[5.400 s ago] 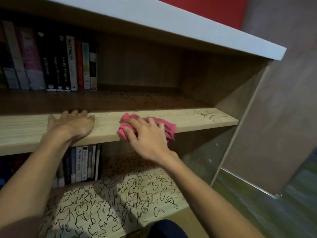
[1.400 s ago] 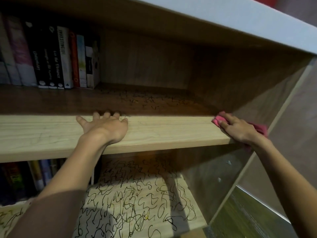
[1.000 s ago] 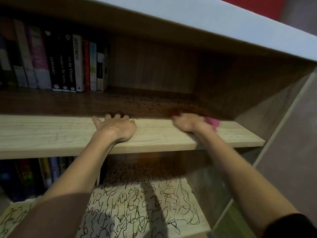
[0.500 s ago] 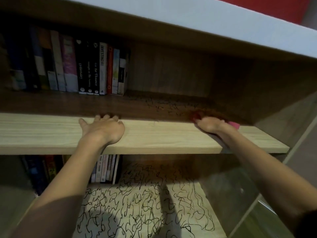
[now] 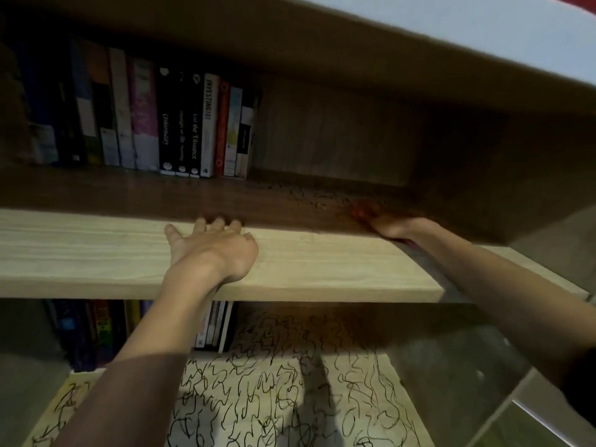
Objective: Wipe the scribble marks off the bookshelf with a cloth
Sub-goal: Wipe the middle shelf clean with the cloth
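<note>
Head: L hand (image 5: 213, 250) spread on grainy wood shelf (image 5: 322, 262); R hand (image 5: 398, 228) on pink cloth (image 5: 360, 213), grip unclear.

Upper compartment: row of upright books (image 5: 180, 124) fills the left half. The right half is open down to the dark scribbled wooden shelf top (image 5: 290, 195). Brown wooden side panel (image 5: 516, 162) on the right and white-topped board (image 5: 483, 33) overhead close it in. Left hand (image 5: 213, 250) lies flat across the pale wood front edge (image 5: 322, 262). Right hand (image 5: 396, 227) occupies the back right corner. Lower shelf: second row of books (image 5: 213, 327) left, scribbled pale board (image 5: 274, 398) free to the right.
</note>
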